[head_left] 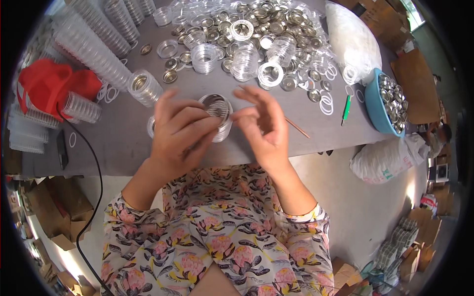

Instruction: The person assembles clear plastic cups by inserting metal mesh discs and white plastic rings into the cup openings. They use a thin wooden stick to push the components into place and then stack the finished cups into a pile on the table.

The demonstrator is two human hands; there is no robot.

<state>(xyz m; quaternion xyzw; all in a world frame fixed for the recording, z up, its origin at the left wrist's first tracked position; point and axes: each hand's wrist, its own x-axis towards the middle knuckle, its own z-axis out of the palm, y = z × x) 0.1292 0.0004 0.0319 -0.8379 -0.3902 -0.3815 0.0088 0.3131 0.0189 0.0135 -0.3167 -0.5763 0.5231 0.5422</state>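
Note:
My left hand (pixel 180 130) and my right hand (pixel 261 126) meet over the near edge of a grey table (pixel 123 143). Between them stands a short stack of clear round plastic cases (pixel 219 116) with a metal disc on top. My left fingers wrap the stack's side. My right thumb and forefinger pinch at its rim. Whether the right hand grips a separate part I cannot tell.
Loose metal discs and clear rings (pixel 256 39) cover the far table. Long stacked rows of clear cases (pixel 94 44) lie at the left by a red cloth (pixel 52 86). A blue bowl of discs (pixel 390 101), a thin stick (pixel 296 127), a green pen (pixel 346 108) and a black cable (pixel 91 148) are nearby.

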